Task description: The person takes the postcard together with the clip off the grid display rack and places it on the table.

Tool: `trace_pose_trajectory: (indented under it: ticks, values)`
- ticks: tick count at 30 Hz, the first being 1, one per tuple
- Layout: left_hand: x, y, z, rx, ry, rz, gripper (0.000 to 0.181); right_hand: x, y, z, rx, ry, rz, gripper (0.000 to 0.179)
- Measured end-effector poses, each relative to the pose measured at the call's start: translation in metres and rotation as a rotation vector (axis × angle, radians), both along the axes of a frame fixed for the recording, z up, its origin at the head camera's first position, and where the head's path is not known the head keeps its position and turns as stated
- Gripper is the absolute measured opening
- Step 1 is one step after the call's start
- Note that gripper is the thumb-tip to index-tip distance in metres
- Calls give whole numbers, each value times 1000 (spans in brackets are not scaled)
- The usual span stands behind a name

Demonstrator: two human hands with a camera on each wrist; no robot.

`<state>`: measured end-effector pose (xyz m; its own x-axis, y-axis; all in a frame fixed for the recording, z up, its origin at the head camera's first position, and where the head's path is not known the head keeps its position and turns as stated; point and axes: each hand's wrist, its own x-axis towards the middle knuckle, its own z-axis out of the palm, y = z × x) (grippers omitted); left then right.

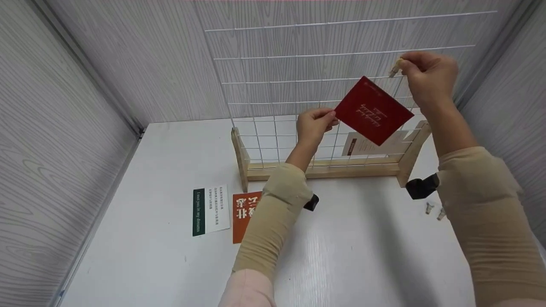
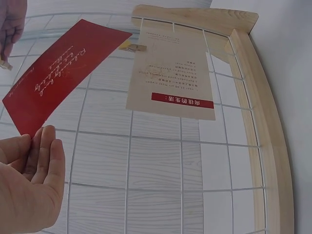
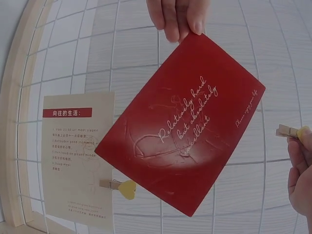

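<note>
Attachment is judged partial: a white card (image 3: pixel 68 161) is clipped to the wire grid (image 2: pixel 130 137) at right, while a green-and-white card (image 1: pixel 212 210) and an orange card (image 1: pixel 242 224) are seen loose on the table (image 1: pixel 149 247) at near left. The red card (image 1: pixel 372 111), not yet clipped, is pinched by the left hand (image 1: pixel 314 125) before the grid; a wooden clip (image 1: pixel 394 70) is pinched by the right hand (image 1: pixel 431 77), apart from it.
</note>
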<state>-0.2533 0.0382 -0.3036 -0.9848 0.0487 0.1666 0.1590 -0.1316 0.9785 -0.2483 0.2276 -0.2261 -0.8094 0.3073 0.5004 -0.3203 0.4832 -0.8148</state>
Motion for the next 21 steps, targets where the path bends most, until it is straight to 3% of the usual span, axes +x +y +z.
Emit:
trace_pose_trajectory:
  ticks: [9, 21]
  values:
    - [-19, -7, -24, 55, -44, -31, 13, 1, 11, -6, -4, 39, -1, 11]
    - [-14, -25, -29, 8, -97, -83, 15, 10, 25, -14, 38, -16, -11, 16]
